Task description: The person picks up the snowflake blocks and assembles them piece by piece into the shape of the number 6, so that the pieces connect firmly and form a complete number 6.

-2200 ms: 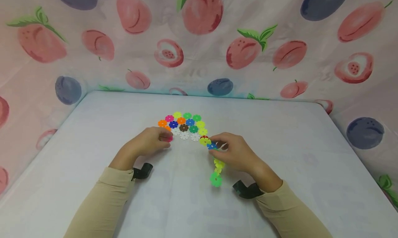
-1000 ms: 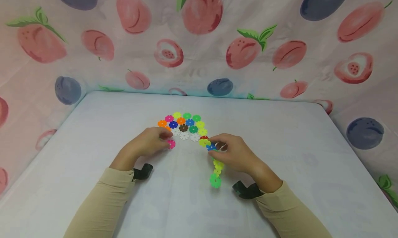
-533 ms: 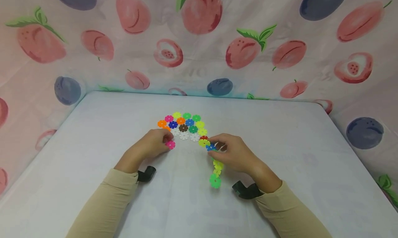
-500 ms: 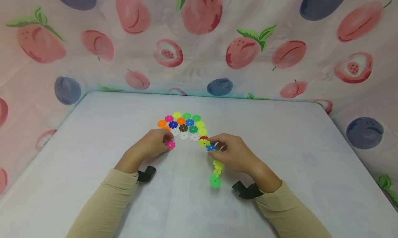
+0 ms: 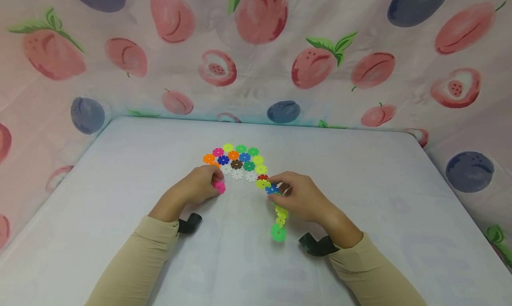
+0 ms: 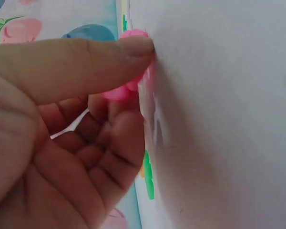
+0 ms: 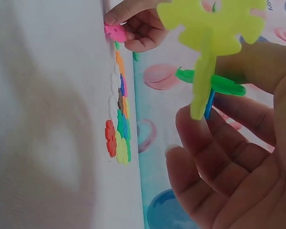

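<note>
My left hand [image 5: 197, 184] pinches a pink notched plastic disc [image 5: 220, 187] close to the table, left of centre. The left wrist view shows the thumb pressed over the pink disc [image 6: 135, 33], hiding part of it. My right hand [image 5: 300, 197] holds a chain of interlocked notched discs between thumb and fingers. A yellow disc [image 5: 262, 184] and a blue disc [image 5: 272, 189] show at the far end, and a green disc [image 5: 278, 232] hangs at the near end. In the right wrist view, a yellow disc [image 7: 181, 16] and a green disc [image 7: 229, 87] join at angles.
Beyond the hands, several flat notched discs, among them a brown disc [image 5: 236, 164], form a close cluster on the white table [image 5: 360, 164]. A red disc [image 5: 262, 177] lies by the right fingertips. A fruit-printed cloth [image 5: 248, 75] hangs behind the table.
My left hand has shifted slightly right, and its pink disc has come a little nearer and tilted. My right hand and its chain of discs have barely moved.
</note>
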`<state>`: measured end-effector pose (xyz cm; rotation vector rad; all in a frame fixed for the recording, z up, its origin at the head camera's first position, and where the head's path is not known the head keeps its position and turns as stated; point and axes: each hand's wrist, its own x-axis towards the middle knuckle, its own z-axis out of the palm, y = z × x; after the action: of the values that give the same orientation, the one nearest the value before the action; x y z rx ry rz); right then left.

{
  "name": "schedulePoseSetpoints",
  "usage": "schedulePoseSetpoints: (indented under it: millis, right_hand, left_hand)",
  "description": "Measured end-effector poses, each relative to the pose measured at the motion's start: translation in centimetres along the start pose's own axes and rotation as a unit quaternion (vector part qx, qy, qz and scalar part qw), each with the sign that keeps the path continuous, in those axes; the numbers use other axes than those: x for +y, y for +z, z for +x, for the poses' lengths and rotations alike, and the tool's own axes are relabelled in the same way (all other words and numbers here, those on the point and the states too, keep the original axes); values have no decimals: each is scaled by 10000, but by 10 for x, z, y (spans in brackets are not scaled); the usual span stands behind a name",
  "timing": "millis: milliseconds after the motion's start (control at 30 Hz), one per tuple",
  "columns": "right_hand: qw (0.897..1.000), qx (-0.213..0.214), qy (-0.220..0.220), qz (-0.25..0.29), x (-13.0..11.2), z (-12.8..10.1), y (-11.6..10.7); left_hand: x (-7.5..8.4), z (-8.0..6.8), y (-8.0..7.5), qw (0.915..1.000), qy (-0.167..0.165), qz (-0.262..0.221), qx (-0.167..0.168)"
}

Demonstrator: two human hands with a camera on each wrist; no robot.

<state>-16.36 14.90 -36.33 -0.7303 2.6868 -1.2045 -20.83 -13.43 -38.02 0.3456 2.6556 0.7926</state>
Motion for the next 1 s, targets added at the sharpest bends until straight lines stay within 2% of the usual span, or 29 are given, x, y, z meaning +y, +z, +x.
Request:
schedulePoseSetpoints:
  millis: [133,267,433,533,767,1000]
  right_hand:
    - [10000,-3,67,-32,0,-1,0]
    - [9999,33,87,-53,0,-1,-1]
    - [9999,88,86,-59,-1,-1,-2]
    - [9999,113,76,-44,-1,0,-2]
    - [9997,206,-130,30,0,-1,-1]
    - [9986,349,-402,29,0,-2,-2]
  left_hand:
    - [2,-1,0,9996,205,-139,143]
    - [10,-6,-2,9971,536,-425,328]
    - [27,-16,-5,9902,987,-867,472]
    - [36,-20,-5,9843,1196,-1221,449]
    - [49,-27,-1,9717,1337,-1921,319]
    - [53,-29,0,9695,1364,-2022,248]
